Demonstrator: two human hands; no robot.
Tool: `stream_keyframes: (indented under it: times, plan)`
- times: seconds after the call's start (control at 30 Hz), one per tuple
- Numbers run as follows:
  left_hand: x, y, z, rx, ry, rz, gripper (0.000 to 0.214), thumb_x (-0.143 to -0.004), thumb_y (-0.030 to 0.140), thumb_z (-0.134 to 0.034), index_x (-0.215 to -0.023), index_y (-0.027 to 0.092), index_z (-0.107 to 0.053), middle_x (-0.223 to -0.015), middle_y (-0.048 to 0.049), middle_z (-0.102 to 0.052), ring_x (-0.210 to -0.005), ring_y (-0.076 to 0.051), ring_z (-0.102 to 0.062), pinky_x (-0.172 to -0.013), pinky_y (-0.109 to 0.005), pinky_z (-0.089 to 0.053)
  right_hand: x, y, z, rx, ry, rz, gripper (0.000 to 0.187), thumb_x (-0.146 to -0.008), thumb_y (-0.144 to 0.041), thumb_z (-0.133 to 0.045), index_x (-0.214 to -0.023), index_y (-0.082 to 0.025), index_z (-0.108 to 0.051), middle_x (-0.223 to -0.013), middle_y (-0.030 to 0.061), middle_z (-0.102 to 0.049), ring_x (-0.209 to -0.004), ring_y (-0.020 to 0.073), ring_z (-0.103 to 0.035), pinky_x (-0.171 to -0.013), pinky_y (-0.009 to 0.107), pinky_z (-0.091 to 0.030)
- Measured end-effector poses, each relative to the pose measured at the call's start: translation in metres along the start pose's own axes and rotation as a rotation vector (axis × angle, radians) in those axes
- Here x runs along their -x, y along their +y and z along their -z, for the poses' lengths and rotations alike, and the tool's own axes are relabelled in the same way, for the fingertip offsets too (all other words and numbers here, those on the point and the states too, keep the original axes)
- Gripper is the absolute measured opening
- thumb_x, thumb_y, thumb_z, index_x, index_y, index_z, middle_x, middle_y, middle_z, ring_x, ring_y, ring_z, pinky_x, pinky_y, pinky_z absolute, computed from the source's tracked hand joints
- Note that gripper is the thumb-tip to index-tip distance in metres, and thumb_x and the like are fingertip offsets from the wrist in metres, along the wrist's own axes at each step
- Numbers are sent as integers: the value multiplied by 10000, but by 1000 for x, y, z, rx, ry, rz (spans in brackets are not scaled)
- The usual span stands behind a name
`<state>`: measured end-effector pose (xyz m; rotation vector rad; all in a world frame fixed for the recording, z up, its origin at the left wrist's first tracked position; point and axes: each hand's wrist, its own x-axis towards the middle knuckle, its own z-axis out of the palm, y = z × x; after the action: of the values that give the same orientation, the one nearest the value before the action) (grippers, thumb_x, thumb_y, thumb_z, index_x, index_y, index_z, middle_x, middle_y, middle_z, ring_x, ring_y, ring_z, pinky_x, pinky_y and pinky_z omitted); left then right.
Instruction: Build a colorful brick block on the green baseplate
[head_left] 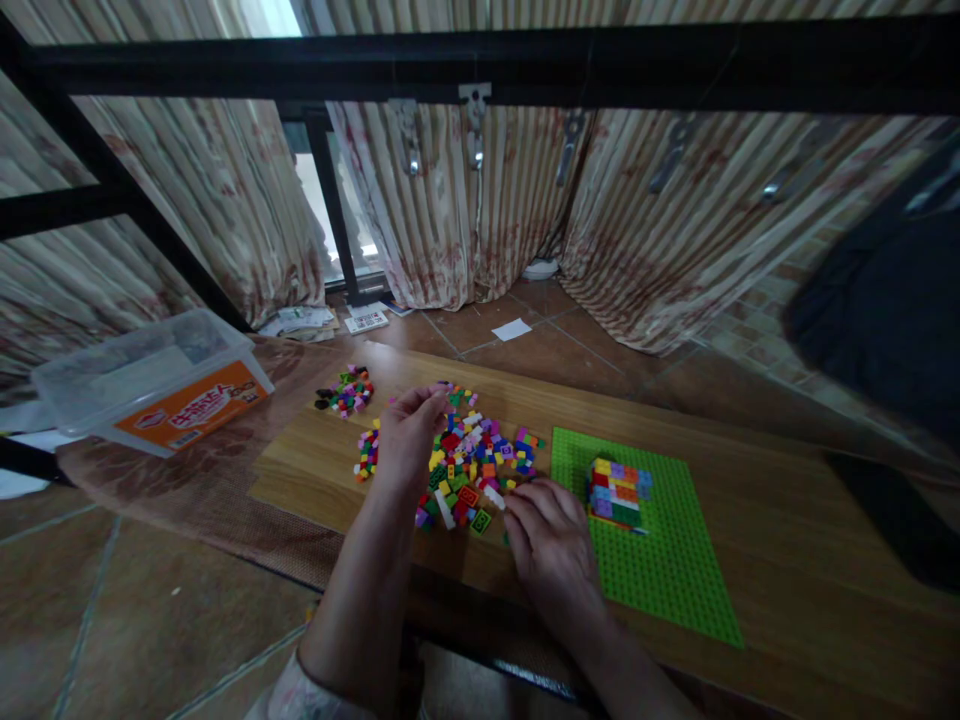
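Note:
My left hand [409,435] is over the far left part of a heap of small toy bricks [471,455]. Its thumb and fingers are pinched together, and whatever they hold is too small or hidden to make out. At the near right side of the heap, my right hand [555,535] has its fingertips closed on the end of a white brick [493,496]. Right of that hand lies a green baseplate [675,540]. On it stands a block built of many-coloured bricks [619,490], with a thin strip along its near edge.
A smaller brick pile [346,392] lies at the table's far left. Beyond the wooden table [300,470] stands a clear plastic box [157,380] with an orange label. A dark flat object [892,520] is at the right. Black metal bars [480,68] and curtains [465,220] rise behind.

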<state>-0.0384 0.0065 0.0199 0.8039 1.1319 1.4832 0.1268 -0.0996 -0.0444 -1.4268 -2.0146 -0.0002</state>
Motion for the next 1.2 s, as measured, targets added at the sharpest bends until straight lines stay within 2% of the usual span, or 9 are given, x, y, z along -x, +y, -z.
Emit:
stream_keyframes:
  times: [0.2, 0.4, 0.57, 0.73, 0.83, 0.97, 1.2]
  plan:
    - [0, -2, -1, 6, 0, 1, 184, -618, 274, -749, -718, 141, -671, -613, 30, -574, -506, -37, -442, -499, -163, -329, -3, -6, -7, 46, 19, -87, 205, -872, -222, -535, -1019, -186, -672, -1061, 95, -619, -1057, 271, -485, -922, 451, -412]
    - [1, -4, -3, 6, -15, 20, 176, -631, 280, -748, -731, 155, -675, -650, 24, -587, -554, -46, -497, -538, -158, -371, -9, -1, -14, 8, 35, -152, 142, -834, -275, -586, -888, -215, -703, -1006, 78, -613, -974, 257, -496, -851, 419, -419]
    - [2, -2, -3, -14, -16, 17, 170, -627, 275, -743, -716, 152, -667, -627, 30, -575, -508, -39, -456, -500, -162, -347, -11, 1, -19, -40, 86, -164, 147, -850, -273, -569, -849, -227, -709, -986, 66, -622, -962, 248, -502, -835, 412, -413]
    - [2, 0, -2, -39, -36, 7, 165, -633, 271, -742, -709, 146, -666, -615, 29, -567, -497, -37, -428, -486, -162, -331, -15, 0, -6, -63, 67, -151, 169, -886, -257, -524, -891, -218, -689, -1061, 78, -622, -1029, 251, -500, -882, 412, -413]
    - [2, -2, -4, -71, -56, 16, 159, -644, 274, -736, -720, 148, -674, -623, 25, -578, -514, -47, -446, -499, -164, -346, -17, 3, 7, -84, 21, -124, 171, -904, -255, -506, -891, -213, -671, -1009, 69, -649, -982, 232, -532, -864, 386, -419]
    - [5, -10, -10, -197, -140, 24, 156, -648, 289, -721, -723, 156, -685, -627, 21, -604, -536, -73, -486, -532, -186, -381, -18, 6, 15, -81, -29, -117, 187, -925, -263, -477, -898, -208, -653, -848, 47, -679, -842, 207, -574, -770, 345, -419]
    - [7, -28, -13, -411, -335, -92, 154, -709, 292, -675, -797, 178, -729, -641, 15, -639, -583, -112, -525, -551, -201, -382, -16, 10, 9, -10, -19, -105, 155, -900, -251, -510, -866, -217, -657, -824, 40, -674, -817, 216, -570, -754, 346, -399]
